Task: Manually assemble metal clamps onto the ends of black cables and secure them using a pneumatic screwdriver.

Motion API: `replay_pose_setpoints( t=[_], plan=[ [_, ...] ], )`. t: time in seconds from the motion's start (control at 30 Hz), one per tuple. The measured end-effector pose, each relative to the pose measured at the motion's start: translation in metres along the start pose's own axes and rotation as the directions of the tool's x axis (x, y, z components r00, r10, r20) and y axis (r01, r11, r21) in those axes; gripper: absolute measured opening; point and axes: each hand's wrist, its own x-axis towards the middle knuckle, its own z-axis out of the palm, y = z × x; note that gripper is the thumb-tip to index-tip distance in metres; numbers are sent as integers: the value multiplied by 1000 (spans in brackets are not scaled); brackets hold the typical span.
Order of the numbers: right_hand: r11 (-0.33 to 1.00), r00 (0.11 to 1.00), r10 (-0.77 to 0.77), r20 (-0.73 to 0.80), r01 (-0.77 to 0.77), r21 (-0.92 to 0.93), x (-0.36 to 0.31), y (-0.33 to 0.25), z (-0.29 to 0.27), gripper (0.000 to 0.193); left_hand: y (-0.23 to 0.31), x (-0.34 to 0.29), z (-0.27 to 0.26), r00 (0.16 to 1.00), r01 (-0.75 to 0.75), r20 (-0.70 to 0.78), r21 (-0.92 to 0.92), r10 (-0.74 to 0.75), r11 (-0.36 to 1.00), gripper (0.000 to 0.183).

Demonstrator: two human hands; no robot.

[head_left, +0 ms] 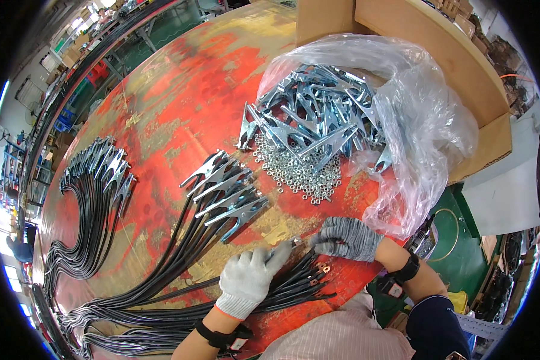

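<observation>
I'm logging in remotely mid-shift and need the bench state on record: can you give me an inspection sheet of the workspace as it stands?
Surface: red worktable, paint worn to yellow in patches.
Job's things: bundle of black cables with ring terminals at the near ends; finished metal clamps on cables fanned out mid-table.
Clutter: loose clamps in a clear plastic bag; pile of small nuts; second batch of cabled clamps at far left.
Grippers: left hand, white glove, resting on the cable ends; right hand, grey glove, pinching something small, cannot tell what.
Cables: run in long loops toward the lower left edge.
Surroundings: cardboard box behind the bag; green floor.
</observation>
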Motion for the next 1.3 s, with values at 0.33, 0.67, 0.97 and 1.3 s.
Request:
replay_pose_setpoints(
  t=[0.33,0.67,0.97,1.3],
  plan=[
    [937,1000,-28,-11,23,-350,2,-23,-40,34,-22,9,7,996,0,-94,-27,-3,1000,44],
    [350,873,-389,-294,-155,-924,50,19,-133,23,-44,17,21,977,118,-190,104,-97,988,59],
    [427,787,-521,-330,-95,-899,49,83,-153,43,-55,-40,-29,955,225,-190,-24,-225,974,69],
    [995,890,-43,-453,77,57,-22,72,-81,49,-134,-293,-75,646,473,251,610,-721,636,26]
  ],
)
